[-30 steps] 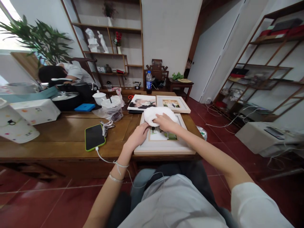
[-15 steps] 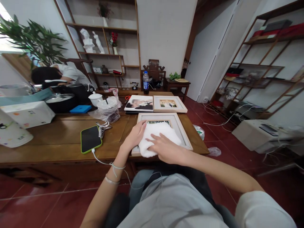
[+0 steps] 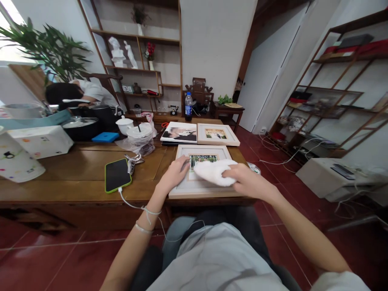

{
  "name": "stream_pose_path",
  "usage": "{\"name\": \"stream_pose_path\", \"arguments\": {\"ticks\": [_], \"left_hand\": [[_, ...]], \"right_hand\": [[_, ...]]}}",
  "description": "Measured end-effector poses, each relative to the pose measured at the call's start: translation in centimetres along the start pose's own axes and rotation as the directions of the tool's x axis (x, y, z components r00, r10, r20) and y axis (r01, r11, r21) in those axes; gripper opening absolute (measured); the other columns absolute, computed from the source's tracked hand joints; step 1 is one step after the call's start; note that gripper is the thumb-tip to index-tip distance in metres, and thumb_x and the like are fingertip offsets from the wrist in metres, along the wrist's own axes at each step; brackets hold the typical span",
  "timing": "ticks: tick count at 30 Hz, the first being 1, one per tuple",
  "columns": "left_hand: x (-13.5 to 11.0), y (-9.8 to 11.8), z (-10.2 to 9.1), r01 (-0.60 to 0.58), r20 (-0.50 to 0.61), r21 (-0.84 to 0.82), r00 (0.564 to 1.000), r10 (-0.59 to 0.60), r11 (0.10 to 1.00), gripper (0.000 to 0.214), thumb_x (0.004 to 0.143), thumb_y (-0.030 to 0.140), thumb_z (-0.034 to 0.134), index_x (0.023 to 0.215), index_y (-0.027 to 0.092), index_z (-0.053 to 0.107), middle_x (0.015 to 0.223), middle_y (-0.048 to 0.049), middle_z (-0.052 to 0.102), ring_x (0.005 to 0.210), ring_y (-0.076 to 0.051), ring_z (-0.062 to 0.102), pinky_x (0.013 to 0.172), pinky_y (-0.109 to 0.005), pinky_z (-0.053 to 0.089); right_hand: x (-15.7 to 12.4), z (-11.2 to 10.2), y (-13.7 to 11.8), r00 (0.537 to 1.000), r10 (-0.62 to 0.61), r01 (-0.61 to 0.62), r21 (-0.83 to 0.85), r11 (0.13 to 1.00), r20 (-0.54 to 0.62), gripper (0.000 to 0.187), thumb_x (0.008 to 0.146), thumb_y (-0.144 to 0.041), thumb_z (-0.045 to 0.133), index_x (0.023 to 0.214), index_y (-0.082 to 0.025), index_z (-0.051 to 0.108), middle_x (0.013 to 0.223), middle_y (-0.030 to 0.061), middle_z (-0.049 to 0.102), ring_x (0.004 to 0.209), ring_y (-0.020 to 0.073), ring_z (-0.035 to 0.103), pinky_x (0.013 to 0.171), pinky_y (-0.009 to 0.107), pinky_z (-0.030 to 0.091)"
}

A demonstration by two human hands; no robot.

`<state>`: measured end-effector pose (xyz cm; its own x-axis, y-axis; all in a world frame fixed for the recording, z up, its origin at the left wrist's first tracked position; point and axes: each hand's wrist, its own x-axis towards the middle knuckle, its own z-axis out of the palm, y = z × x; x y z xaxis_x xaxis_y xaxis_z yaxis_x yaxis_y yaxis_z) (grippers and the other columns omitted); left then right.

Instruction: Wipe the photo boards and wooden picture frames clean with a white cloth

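Note:
A picture frame [image 3: 182,186] with a pale wooden border lies flat at the table's front edge. Its small photo [image 3: 202,158] shows in the middle, partly covered by a white cloth [image 3: 216,171]. My right hand [image 3: 242,178] grips this cloth at its right end, over the frame's right half. On the left side of the frame rests my left hand [image 3: 178,171], its fingers stretched out flat and nothing held in it. The cloth hides the frame's right part.
Behind lie a second framed photo [image 3: 218,134] and a photo book [image 3: 179,132]. A charging phone [image 3: 118,176], a lidded plastic cup [image 3: 140,133], a blue box [image 3: 105,137] and pots stand left. A bottle [image 3: 188,107] stands at the back. Another person [image 3: 91,92] leans forward at far left.
My right hand has gathered the cloth and moved right with it, uncovering more of the photo and the frame's lower left. My left hand stays on the frame's left side, off the cloth.

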<state>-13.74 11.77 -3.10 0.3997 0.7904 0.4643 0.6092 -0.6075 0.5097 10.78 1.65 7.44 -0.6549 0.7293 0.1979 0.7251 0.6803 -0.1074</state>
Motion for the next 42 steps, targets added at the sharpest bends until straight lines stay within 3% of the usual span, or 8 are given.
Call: {"name": "stream_pose_path", "arguments": {"ticks": [4,10,14,18,29,35,39,42], "left_hand": [[-0.1,1.1,-0.5,0.028,-0.069,0.003,0.997,-0.028,1.000,0.030,0.091,0.025,0.039,0.117,0.022,0.054,0.127,-0.0100,0.055,0.128,-0.030,0.040,0.103,-0.061,0.025],[-0.3,3.4,-1.8,-0.057,-0.327,-0.277,0.944,-0.038,0.959,0.030,0.091,0.033,0.042,0.114,0.019,0.054,0.122,-0.0105,0.057,0.114,-0.023,0.053,0.096,-0.040,0.044],[-1.0,5.4,-2.2,0.103,-0.085,-0.590,0.978,-0.189,0.801,0.037,0.087,0.044,0.048,0.116,0.019,0.047,0.114,-0.0109,0.059,0.096,-0.021,0.063,0.076,-0.033,0.054],[-1.5,7.0,-2.2,0.212,0.079,-0.653,0.974,-0.213,0.728,0.071,0.076,0.041,0.065,0.132,0.022,0.027,0.122,-0.0142,0.053,0.093,-0.021,0.064,0.075,-0.032,0.055],[-1.1,5.2,-0.6,0.181,0.125,-0.597,0.983,-0.132,0.782,0.050,0.075,0.035,0.064,0.120,0.018,0.048,0.124,-0.0130,0.051,0.093,-0.020,0.062,0.079,-0.033,0.053],[-1.4,4.9,-1.5,0.088,0.041,-0.283,0.996,-0.080,0.955,0.049,0.078,0.044,0.061,0.121,0.021,0.051,0.119,-0.0111,0.055,0.104,-0.024,0.056,0.087,-0.037,0.047],[-1.7,4.1,-2.0,0.273,-0.062,0.037,0.961,-0.271,0.961,0.059,0.075,0.051,0.060,0.124,0.019,0.049,0.124,-0.0167,0.049,0.118,-0.035,0.045,0.096,-0.051,0.036],[-1.5,2.3,-1.8,0.379,-0.060,0.054,0.925,-0.376,0.924,0.074,0.074,0.048,0.062,0.134,0.012,0.037,0.124,-0.0238,0.047,0.119,-0.039,0.045,0.093,-0.051,0.037]], "right_hand": [[1.0,1.2,2.4,0.945,0.056,-0.061,-0.004,0.998,-0.321,0.025,0.055,-0.001,0.042,0.064,-0.015,0.061,0.069,0.0050,0.062,0.064,0.0164,0.053,0.057,0.025,0.034],[2.1,2.6,2.8,0.897,-0.077,0.006,-0.163,0.987,-0.436,0.030,0.061,0.001,0.049,0.078,-0.018,0.066,0.113,0.0101,0.064,0.102,0.0260,0.056,0.083,0.036,0.042],[2.7,3.8,1.7,0.935,-0.031,-0.074,-0.281,0.957,-0.353,0.037,0.068,0.003,0.047,0.093,-0.016,0.067,0.129,0.0126,0.056,0.118,0.0300,0.048,0.090,0.044,0.038],[3.3,5.4,0.2,0.975,-0.003,-0.058,-0.270,0.961,-0.221,0.042,0.072,0.002,0.045,0.108,-0.014,0.062,0.132,0.0167,0.051,0.118,0.0284,0.048,0.090,0.043,0.039],[2.7,7.4,-0.1,0.988,0.050,-0.069,-0.130,0.989,-0.144,0.060,0.067,0.002,0.046,0.124,-0.016,0.050,0.140,0.0143,0.041,0.128,0.0274,0.038,0.100,0.044,0.036],[2.6,7.3,0.7,0.982,0.048,-0.073,-0.129,0.989,-0.181,0.064,0.067,0.005,0.042,0.125,-0.020,0.051,0.137,0.0108,0.047,0.124,0.0245,0.044,0.099,0.042,0.038],[1.5,6.6,2.5,0.951,0.049,-0.105,-0.169,0.980,-0.305,0.056,0.067,0.004,0.042,0.115,-0.019,0.060,0.129,0.0110,0.055,0.120,0.0250,0.048,0.098,0.043,0.040],[0.0,5.8,4.5,0.900,0.056,-0.147,-0.179,0.973,-0.432,0.050,0.067,0.002,0.043,0.108,-0.018,0.064,0.126,0.0117,0.057,0.122,0.0261,0.046,0.099,0.045,0.040]]}}
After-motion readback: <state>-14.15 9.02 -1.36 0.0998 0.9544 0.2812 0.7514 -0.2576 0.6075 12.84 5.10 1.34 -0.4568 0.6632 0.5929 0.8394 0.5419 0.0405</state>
